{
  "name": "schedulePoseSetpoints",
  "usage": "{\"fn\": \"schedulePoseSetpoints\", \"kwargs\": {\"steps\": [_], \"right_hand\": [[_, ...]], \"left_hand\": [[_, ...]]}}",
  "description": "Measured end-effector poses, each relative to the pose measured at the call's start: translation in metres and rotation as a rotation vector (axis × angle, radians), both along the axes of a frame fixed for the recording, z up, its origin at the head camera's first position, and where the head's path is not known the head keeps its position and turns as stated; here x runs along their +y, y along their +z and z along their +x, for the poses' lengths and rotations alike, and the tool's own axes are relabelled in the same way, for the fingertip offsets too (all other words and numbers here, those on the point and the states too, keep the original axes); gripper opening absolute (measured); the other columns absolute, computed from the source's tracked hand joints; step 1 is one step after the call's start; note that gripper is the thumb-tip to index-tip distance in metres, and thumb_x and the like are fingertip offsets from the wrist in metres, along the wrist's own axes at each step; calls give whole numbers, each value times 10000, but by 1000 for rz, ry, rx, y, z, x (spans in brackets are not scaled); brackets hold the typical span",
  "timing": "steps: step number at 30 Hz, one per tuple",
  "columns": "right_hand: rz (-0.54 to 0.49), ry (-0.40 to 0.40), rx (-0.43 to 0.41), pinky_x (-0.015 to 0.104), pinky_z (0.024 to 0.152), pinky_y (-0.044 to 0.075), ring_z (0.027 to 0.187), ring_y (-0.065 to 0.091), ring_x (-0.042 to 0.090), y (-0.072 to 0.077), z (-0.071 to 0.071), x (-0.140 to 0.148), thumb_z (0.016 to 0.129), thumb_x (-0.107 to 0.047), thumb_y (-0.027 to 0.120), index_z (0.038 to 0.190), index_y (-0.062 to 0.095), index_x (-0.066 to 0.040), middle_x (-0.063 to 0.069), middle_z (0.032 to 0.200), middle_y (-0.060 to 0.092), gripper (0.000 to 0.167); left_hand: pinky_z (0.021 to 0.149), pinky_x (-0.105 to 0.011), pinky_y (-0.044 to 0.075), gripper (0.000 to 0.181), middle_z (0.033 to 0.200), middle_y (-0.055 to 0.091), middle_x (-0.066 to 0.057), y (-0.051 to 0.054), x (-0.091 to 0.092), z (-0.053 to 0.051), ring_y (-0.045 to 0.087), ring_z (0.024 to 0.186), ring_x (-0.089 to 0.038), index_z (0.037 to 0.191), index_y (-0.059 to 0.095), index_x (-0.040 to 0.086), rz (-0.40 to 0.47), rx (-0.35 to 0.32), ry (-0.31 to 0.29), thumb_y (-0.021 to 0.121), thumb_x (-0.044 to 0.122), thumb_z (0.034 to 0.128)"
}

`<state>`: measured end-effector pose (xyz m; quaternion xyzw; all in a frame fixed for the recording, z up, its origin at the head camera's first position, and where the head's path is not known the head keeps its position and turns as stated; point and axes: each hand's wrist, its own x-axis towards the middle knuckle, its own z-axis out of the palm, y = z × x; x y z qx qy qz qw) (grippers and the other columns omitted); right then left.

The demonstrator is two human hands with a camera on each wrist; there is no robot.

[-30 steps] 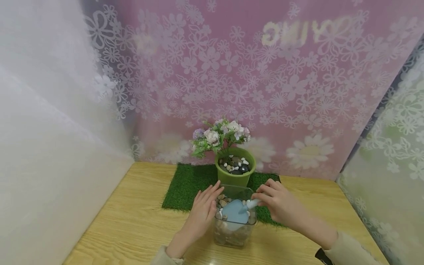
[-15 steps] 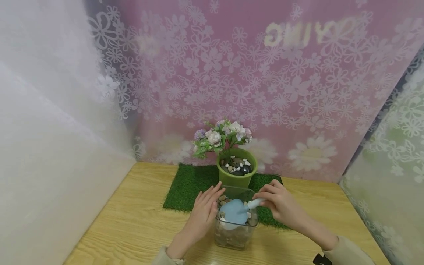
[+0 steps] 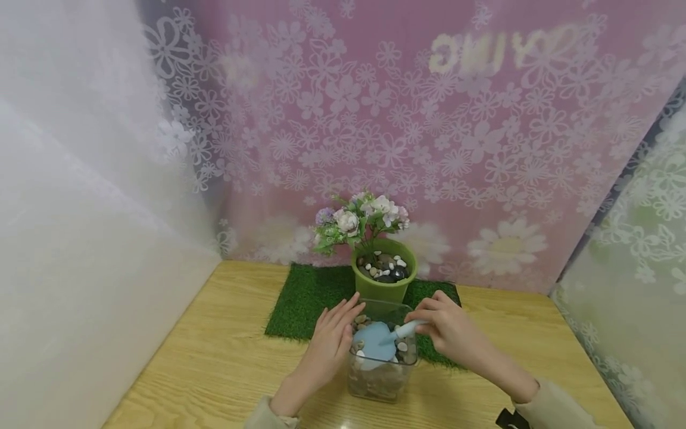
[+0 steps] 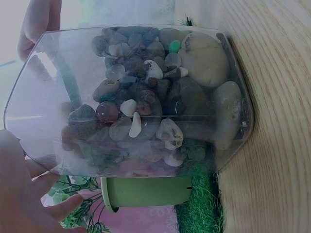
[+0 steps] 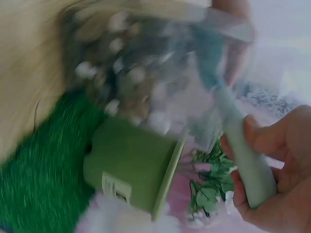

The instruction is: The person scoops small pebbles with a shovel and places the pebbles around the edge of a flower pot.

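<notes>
In the head view a clear plastic container [image 3: 377, 384] of mixed pebbles stands at the middle of the table. My right hand [image 3: 452, 330] grips the pale handle of a small blue hand trowel [image 3: 375, 342], its fingers curled round it in the right wrist view. The trowel's blade lies inside the container, over the pebbles. My left hand [image 3: 328, 344], fingers extended, rests along the container's left side near the rim. Grey, brown and white stones [image 4: 141, 107] show through the wall in the left wrist view. The right wrist view is blurred.
Behind the container stands a green pot [image 3: 382, 291] with artificial flowers [image 3: 348, 223] and stones in it. A green turf mat [image 3: 305, 301] lies beneath the pot on the wooden table [image 3: 214, 357]. A pink flowered curtain [image 3: 375, 119] hangs at the back.
The trowel's blade has shifted slightly left within the container, and my right hand has moved a little left with it. My left hand stays at the container's side.
</notes>
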<state>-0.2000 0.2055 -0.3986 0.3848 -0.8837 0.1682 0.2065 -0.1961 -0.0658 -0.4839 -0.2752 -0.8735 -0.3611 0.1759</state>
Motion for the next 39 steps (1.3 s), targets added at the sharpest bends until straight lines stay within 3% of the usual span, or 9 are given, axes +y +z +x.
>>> {"fn": "schedulePoseSetpoints", "kwargs": {"steps": [10, 19, 26, 29, 31, 33, 39], "right_hand": [[-42, -100, -238, 252, 647, 328, 750, 355, 50, 4, -3, 10, 873, -88, 758, 1008, 799, -211, -115, 904, 701, 187], [-131, -92, -320, 280, 682, 404, 839, 472, 42, 4, -2, 28, 906, -100, 729, 1058, 791, -213, -106, 967, 704, 199], [-206, -82, -277, 434, 779, 483, 874, 578, 104, -5, 1, 41, 914, -110, 729, 1071, 784, -207, -98, 985, 714, 192], [-232, -89, -234, 429, 795, 498, 896, 586, 92, -9, 3, 44, 899, -94, 744, 1062, 783, -208, -100, 980, 713, 203], [-242, -99, -205, 358, 704, 476, 892, 552, 66, -11, 4, 46, 889, -81, 751, 1061, 784, -204, -91, 983, 713, 214], [-257, -106, -184, 353, 718, 482, 909, 557, 59, -11, 5, 47, 882, -62, 753, 1064, 783, -187, -72, 995, 721, 224], [-283, -138, -176, 449, 796, 485, 931, 591, 105, -3, 1, 53, 879, -33, 747, 1073, 782, -162, -17, 1034, 752, 236]], "left_hand": [[1100, -742, 246, 451, 1642, 334, 4, 0, -2, -1, 369, 1464, -352, 1531, 472, 150, -3, -12, -2, 418, 117, 1084], [1101, -736, 252, 466, 1637, 346, -4, -1, 0, -1, 379, 1457, -352, 1533, 470, 172, -1, 6, -1, 430, 103, 1074], [1121, -720, 236, 461, 1637, 348, -5, -1, -1, 0, 363, 1471, -319, 1534, 469, 178, 3, -7, 8, 421, 117, 1079], [1110, -730, 242, 462, 1633, 355, -19, -2, -1, 0, 367, 1467, -329, 1530, 475, 163, 7, -2, 6, 428, 107, 1074], [1104, -733, 249, 460, 1631, 358, -16, -2, -2, 0, 376, 1462, -335, 1525, 481, 154, 8, 8, 9, 434, 102, 1070], [1102, -736, 249, 465, 1631, 359, -16, -2, -2, -1, 377, 1461, -337, 1527, 479, 158, 10, 10, 8, 436, 98, 1068], [1116, -731, 228, 465, 1640, 339, 16, -1, -2, 0, 365, 1467, -348, 1535, 468, 163, 7, 3, 0, 422, 113, 1075]]}}
